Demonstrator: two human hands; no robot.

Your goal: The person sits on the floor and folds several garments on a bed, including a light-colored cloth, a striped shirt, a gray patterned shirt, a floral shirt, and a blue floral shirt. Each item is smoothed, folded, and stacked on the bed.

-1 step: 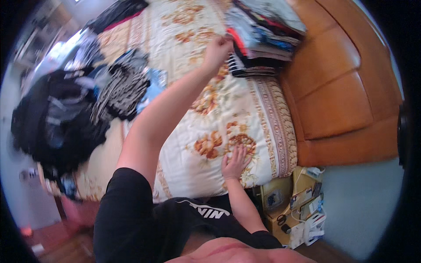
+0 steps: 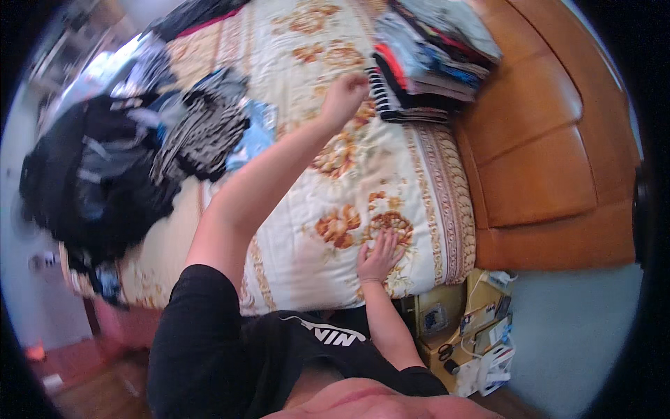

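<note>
My left hand point(image 2: 345, 96) is raised over the bed, fingers curled in, just left of a stack of folded clothes point(image 2: 436, 59). Nothing shows in its grip, and a narrow gap seems to part it from the stack. The pile has a black-and-white striped garment point(image 2: 381, 94) low on its left side and a red one point(image 2: 389, 64) higher up. Down at the bed's near edge, my right hand point(image 2: 379, 258) lies flat with fingers spread on the cream floral quilt point(image 2: 293, 272).
Heaped black clothes point(image 2: 91, 188) and a crumpled striped garment point(image 2: 202, 136) cover the bed's left part. A brown padded headboard point(image 2: 537, 160) rises at the right. Below it stands a bedside cabinet point(image 2: 453, 307) with scissors point(image 2: 445, 351) and small items.
My left hand has drawn slightly back from the stack's left edge, toward me. The whole view has shifted a little. My right hand stays on the quilt.
</note>
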